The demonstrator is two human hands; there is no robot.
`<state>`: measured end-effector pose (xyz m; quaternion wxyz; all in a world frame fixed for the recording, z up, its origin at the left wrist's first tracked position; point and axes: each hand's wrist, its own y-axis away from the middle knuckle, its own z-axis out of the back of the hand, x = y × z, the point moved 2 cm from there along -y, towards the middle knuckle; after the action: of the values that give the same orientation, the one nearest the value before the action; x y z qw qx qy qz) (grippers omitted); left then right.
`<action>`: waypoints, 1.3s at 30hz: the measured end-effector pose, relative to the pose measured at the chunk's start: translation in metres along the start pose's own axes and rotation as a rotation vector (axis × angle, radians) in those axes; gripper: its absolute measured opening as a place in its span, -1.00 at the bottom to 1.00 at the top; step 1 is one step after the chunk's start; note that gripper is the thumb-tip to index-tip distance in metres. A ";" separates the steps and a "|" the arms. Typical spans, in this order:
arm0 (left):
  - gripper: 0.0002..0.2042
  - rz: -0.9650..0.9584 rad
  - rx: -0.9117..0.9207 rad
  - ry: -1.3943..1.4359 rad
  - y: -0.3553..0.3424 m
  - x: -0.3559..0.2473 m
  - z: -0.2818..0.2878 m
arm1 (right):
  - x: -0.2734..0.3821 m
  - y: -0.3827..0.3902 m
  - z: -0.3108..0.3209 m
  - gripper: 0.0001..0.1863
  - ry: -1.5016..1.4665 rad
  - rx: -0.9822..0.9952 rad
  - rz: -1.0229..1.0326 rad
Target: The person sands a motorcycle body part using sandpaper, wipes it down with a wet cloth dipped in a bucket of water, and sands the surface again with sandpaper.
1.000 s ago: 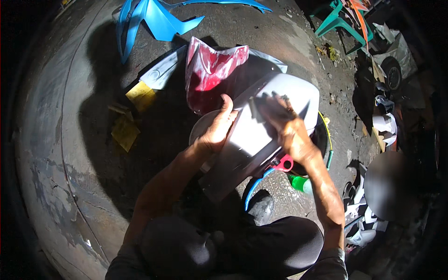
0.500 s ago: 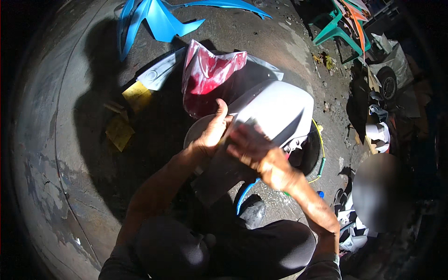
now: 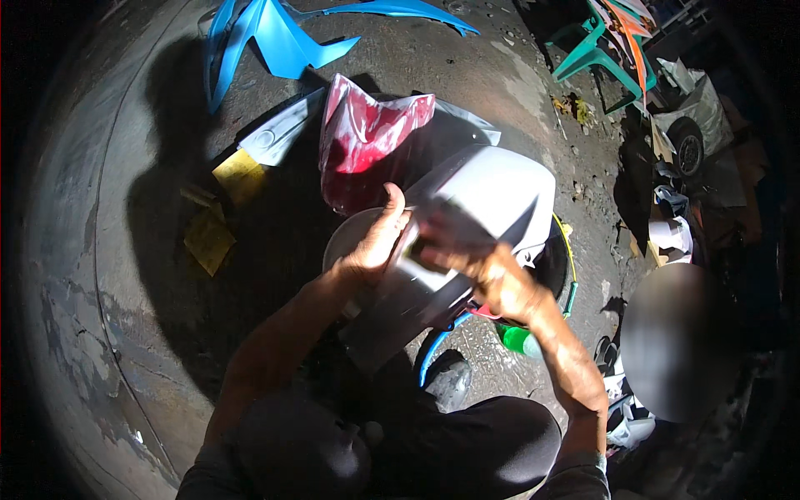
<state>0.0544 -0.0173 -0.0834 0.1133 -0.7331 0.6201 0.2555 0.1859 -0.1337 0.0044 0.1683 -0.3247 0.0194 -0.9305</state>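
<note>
Sliding lower, the blurred right hand (image 3: pixel 497 282), grip unclear, uncovers the upper white panel (image 3: pixel 508 187) while the left hand (image 3: pixel 377 243) grasps its edge.

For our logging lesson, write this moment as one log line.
left hand: at left edge of white panel | right hand: over same panel, blurred | nearby: patchy red panel, green bottle

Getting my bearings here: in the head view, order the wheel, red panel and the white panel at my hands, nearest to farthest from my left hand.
1. White panel: touching your left hand, on its right.
2. Red panel: just ahead of that hand.
3. Wheel: far off, ahead and right.
</note>
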 end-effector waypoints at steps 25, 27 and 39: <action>-0.19 -0.007 -0.100 -0.051 -0.005 0.004 -0.011 | 0.001 0.012 0.007 -0.49 -0.168 0.008 -0.077; -0.19 -0.049 0.004 -0.034 -0.012 0.006 -0.009 | -0.026 0.006 0.035 -0.45 0.273 -0.184 -0.171; -0.24 -0.028 0.010 -0.018 -0.010 0.014 0.003 | -0.048 0.010 0.028 -0.57 0.471 -0.287 -0.177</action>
<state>0.0649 -0.0254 -0.0941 0.1261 -0.7387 0.6099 0.2576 0.2416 -0.1257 -0.0034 0.0297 -0.1204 0.1611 -0.9791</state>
